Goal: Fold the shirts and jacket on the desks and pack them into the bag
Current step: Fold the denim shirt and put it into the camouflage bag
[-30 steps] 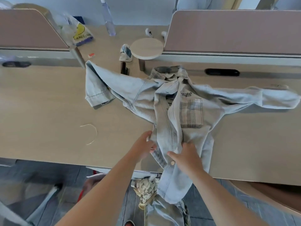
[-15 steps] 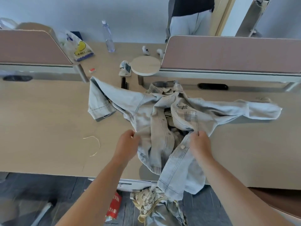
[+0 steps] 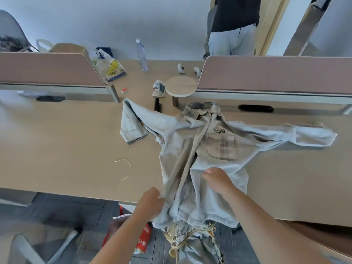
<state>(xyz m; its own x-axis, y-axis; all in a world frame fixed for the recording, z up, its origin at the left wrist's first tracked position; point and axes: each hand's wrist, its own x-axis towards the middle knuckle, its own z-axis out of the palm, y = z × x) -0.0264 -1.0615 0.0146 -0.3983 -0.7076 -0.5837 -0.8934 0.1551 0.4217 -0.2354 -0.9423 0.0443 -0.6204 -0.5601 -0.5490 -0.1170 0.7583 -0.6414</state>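
Since half a second ago, both front panels of the jacket point(image 3: 205, 149) have been drawn flatter, hem over the desk point(image 3: 66, 149) edge at lower centre. The left hand point(image 3: 151, 201) pinches the left panel's edge; the right hand point(image 3: 217, 179) lies spread on the right panel. Folding has barely begun: sleeves sprawl, no bag shows clearly. Chest script and plastic bag point(image 3: 111, 68) print are unreadable.

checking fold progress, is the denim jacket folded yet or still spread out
Spread, not folded: the denim jacket lies front-up on the desk with both sleeves out sideways and its hem over the edge.
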